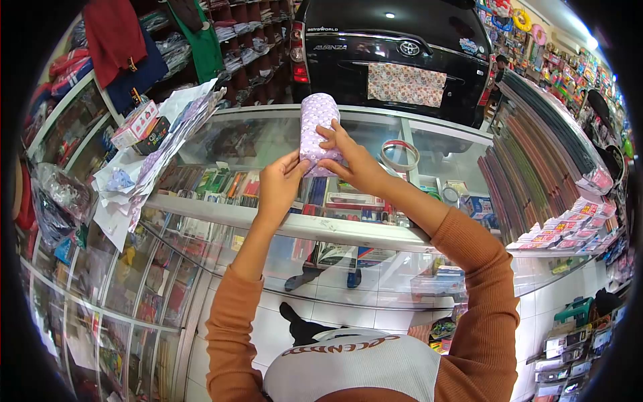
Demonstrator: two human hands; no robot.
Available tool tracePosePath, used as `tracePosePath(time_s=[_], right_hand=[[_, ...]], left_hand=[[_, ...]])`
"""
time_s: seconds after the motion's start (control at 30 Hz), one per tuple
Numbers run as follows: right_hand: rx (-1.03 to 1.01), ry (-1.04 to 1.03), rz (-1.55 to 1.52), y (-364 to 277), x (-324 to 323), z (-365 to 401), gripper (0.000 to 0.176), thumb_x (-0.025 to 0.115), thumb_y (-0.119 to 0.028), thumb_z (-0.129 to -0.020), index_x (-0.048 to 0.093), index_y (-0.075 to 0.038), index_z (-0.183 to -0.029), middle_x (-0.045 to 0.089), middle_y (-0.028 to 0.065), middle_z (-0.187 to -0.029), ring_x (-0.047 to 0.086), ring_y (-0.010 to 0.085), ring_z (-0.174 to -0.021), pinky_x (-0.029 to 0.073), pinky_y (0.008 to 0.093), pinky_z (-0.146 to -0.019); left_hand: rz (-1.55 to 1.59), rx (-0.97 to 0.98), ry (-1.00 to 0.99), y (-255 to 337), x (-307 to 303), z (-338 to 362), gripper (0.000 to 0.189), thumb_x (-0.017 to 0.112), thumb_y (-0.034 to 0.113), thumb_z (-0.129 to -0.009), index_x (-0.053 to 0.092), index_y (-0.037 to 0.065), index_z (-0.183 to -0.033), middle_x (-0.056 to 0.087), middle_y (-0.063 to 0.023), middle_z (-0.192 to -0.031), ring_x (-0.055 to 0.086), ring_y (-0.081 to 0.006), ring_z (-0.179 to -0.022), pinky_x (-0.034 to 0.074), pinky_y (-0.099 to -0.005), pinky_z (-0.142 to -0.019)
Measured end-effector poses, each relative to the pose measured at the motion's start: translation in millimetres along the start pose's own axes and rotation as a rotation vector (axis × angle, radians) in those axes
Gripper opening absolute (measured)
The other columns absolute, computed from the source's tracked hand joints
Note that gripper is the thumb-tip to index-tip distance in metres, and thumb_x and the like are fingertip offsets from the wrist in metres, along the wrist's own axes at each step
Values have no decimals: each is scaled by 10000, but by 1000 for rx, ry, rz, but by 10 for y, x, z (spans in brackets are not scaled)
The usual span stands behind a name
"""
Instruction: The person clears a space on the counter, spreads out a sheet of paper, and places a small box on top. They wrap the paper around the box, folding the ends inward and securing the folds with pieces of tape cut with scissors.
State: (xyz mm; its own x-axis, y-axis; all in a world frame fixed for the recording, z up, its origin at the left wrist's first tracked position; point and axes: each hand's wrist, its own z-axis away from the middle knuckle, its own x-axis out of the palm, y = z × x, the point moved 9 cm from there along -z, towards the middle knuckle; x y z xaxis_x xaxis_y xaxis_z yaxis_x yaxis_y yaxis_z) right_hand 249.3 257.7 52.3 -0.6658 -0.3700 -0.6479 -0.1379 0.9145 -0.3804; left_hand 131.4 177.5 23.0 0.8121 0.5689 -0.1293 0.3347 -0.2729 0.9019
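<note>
A rounded, upright-looking parcel in purple paper with small white spots [317, 117] is at the glass counter's middle. My left hand [281, 177] pinches the paper at its lower left edge with thumb and fingertips. From the right, my right hand [358, 163] grips the same parcel, its fingers curled over the front and its thumb near the bottom edge. What is inside the paper is hidden. Just right of my right hand, a large roll of tape [400, 156] lies on the glass.
The glass display counter [248, 137] holds pens and boxes under its top. Paper sheets [144, 171] and small boxes [137, 126] are piled at left. A tall stack of packaged books or folders [536, 161] stands at right. A black car [395, 47] is parked beyond.
</note>
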Motion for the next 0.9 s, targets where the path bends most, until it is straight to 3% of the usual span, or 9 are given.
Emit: tracePosePath(time_s=[0.13, 0.23, 0.33, 0.43, 0.63, 0.67, 0.8, 0.9], right_hand=[[-22, 10, 42, -8, 20, 3, 791, 647, -140, -890, 122, 33, -1455, 416, 165, -1442, 576, 288, -1144, 423, 367, -994], [-34, 18, 43, 4, 41, 6, 790, 644, -132, -891, 117, 33, -1456, 411, 172, -1444, 570, 286, -1156, 424, 364, -993], [-23, 4, 32, 13, 41, 0, 786, 642, -130, -892, 119, 34, -1456, 408, 171, -1446, 570, 279, -1156, 424, 365, -993], [-17, -6, 42, -1, 38, 2, 786, 640, -139, -894, 118, 36, -1456, 410, 164, -1446, 571, 272, -1154, 424, 366, -993], [-38, -4, 1, -27, 5, -12, 769, 640, -151, -896, 142, 32, -1452, 415, 156, -1445, 572, 276, -1151, 420, 372, -999], [-20, -7, 1, -9, 7, -8, 764, 640, -148, -895, 149, 32, -1451, 416, 155, -1445, 572, 277, -1152, 419, 373, -1000], [3, -6, 2, -1, 24, -5, 713, 633, -131, -896, 198, 3, -1446, 454, 218, -1379, 536, 305, -1196, 364, 392, -1049], [-23, -1, 39, 14, 31, -11, 663, 609, -118, -908, 225, -17, -1439, 524, 248, -1279, 445, 359, -1278, 269, 422, -1105]], left_hand=[[-252, 104, 115, 105, -85, 70, 236, 638, 131, -901, 667, -65, -1029, 710, -74, -839, 625, -73, -718, 501, -220, -646], [-389, 61, 83, 135, -54, 55, 203, 639, 125, -897, 669, -62, -969, 706, -93, -817, 624, -71, -710, 498, -229, -639], [-360, 143, 149, 202, -54, 98, 207, 631, 116, -898, 642, -46, -1026, 701, -95, -788, 635, -80, -698, 498, -242, -624], [-503, 60, 116, 274, -24, 108, 261, 614, 114, -907, 596, -28, -1125, 698, -118, -826, 652, -103, -732, 521, -252, -647], [-74, -43, 62, -110, -108, 54, 312, 535, 197, -972, 529, 18, -1229, 659, -174, -1012, 666, -178, -868, 563, -287, -719], [-22, -58, 99, -89, -130, 83, 325, 440, 218, -1016, 486, 23, -1272, 651, -167, -1008, 662, -176, -882, 556, -283, -756], [76, -57, 28, -78, -45, 96, 339, 348, 144, -1036, 394, 30, -1352, 607, -90, -889, 573, -82, -724, 493, -231, -705], [-51, -25, -47, -25, 52, 124, 374, 372, 182, -1016, 402, 61, -1369, 678, -141, -942, 672, -196, -878, 514, -298, -744]])
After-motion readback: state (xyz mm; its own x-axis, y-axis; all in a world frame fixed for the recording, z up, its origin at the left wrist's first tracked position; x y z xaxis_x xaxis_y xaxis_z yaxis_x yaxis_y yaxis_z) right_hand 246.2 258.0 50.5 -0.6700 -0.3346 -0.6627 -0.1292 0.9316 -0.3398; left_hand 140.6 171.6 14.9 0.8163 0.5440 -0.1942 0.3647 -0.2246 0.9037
